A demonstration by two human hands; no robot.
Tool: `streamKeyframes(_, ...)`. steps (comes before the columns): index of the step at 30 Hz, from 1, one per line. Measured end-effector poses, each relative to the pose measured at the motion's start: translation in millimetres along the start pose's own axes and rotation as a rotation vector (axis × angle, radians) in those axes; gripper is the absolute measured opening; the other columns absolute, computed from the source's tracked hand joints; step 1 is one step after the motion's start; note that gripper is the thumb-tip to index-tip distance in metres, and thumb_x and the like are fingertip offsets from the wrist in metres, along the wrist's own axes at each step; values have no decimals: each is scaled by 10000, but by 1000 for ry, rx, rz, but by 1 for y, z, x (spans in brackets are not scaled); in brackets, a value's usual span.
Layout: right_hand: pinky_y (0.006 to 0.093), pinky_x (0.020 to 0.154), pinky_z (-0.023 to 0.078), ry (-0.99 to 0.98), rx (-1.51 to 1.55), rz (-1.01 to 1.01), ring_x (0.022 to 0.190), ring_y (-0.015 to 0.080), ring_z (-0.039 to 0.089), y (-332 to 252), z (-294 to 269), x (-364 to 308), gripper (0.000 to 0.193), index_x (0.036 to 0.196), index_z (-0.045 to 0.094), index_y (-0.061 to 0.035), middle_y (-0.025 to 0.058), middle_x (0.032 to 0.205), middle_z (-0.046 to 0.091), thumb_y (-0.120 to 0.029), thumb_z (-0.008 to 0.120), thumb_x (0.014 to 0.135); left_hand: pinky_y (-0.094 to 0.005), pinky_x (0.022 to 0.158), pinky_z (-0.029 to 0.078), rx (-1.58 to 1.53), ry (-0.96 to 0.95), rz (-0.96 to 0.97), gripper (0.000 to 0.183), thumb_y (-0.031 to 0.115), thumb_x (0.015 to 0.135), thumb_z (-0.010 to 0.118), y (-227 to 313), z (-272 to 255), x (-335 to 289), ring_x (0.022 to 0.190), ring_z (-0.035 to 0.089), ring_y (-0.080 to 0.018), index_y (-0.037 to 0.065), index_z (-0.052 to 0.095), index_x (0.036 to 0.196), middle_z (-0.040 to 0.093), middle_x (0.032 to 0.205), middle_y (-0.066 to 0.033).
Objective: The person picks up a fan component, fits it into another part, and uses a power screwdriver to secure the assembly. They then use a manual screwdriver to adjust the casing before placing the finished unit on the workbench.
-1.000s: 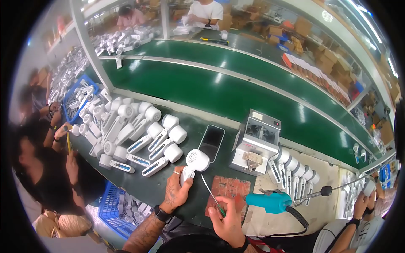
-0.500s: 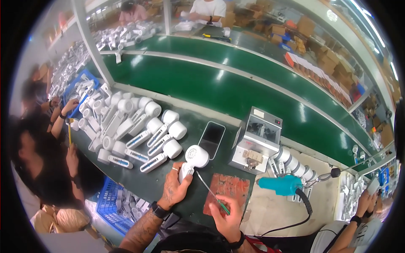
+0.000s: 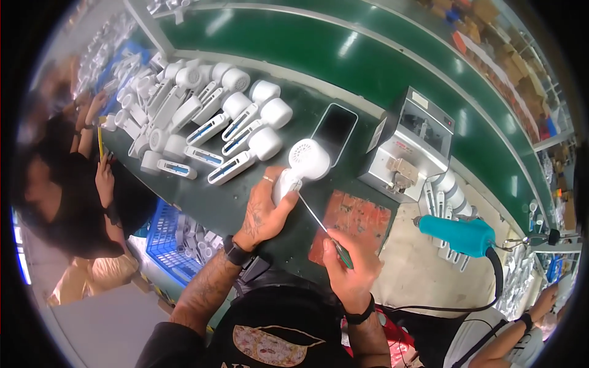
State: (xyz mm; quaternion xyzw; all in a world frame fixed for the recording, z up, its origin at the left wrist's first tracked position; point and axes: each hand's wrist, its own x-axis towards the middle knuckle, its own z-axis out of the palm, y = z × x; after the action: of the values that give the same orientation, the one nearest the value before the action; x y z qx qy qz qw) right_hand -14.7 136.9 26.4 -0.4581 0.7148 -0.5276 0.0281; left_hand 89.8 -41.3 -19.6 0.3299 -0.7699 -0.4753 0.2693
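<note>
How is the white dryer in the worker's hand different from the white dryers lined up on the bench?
The held dryer is gripped by its handle in the left hand, its round head facing up, with a thin tool from the right hand touching it. The lined-up dryers lie untouched in rows, handles showing blue strips. Both are white with round heads.

The scene was bright; overhead lamps made glare streaks on the green conveyor belt (image 3: 343, 67), while edges beyond it were bent and blurred.
</note>
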Motion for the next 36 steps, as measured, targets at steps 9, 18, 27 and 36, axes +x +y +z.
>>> streamKeyframes(9,322,602,513,-98,-68,-22,702,245,672,-5,-7,4,234,1035,716,-17,115,870,722,24,764,810,-369,814,479,-63,-17,-30,392,185,863,600,6,1,1,865,617,-269,-2,551,1205,645,962,-170)
streamKeyframes(18,362,634,496,-260,-181,-52,716,285,635,-23,-21,24,239,1071,697,-30,118,852,679,-3,746,839,-372,820,486,-12,-51,-23,410,184,843,612,4,-3,0,861,630,-292,2,557,1206,653,966,-182)
streamKeyframes(27,373,654,492,-254,-168,-33,719,286,635,-17,-16,20,219,1082,685,-43,118,886,695,-48,733,869,-416,803,516,-5,-34,51,427,190,851,644,0,1,0,871,676,-371,6,556,1226,681,947,-220)
streamKeyframes(36,356,608,494,-174,-62,9,719,279,645,-12,-14,12,209,1080,686,-26,121,901,704,-30,727,875,-324,793,466,-113,-26,-3,431,170,839,596,-2,0,-2,839,571,-190,1,545,1232,620,953,-107)
